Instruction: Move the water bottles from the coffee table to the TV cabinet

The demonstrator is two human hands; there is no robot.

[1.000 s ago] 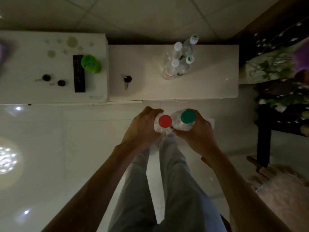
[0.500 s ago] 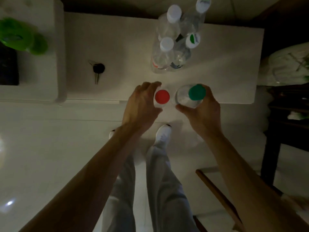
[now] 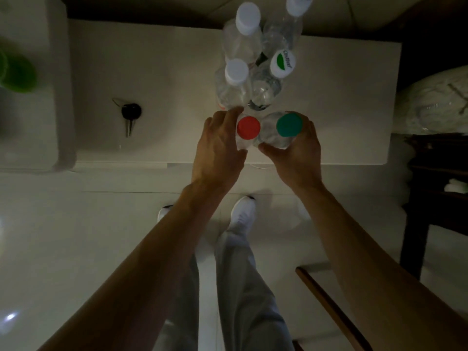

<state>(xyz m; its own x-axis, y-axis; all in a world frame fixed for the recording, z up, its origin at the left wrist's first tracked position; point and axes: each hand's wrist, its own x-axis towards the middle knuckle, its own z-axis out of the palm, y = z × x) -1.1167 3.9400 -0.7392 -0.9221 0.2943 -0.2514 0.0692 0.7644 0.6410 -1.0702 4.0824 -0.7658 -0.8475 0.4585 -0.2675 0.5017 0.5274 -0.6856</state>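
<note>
Your left hand (image 3: 217, 148) grips the red-capped bottle (image 3: 248, 127), right hand (image 3: 298, 150) the green-capped bottle (image 3: 289, 124), both over the cabinet (image 3: 164, 79); the white cap (image 3: 283, 64) lettering is too blurred to read

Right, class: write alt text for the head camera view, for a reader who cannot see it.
Seen from above, a person's left hand grips a red-capped bottle and the right hand a green-capped bottle over a white cabinet top. Four bottles stand just behind, keys to the left.
</note>
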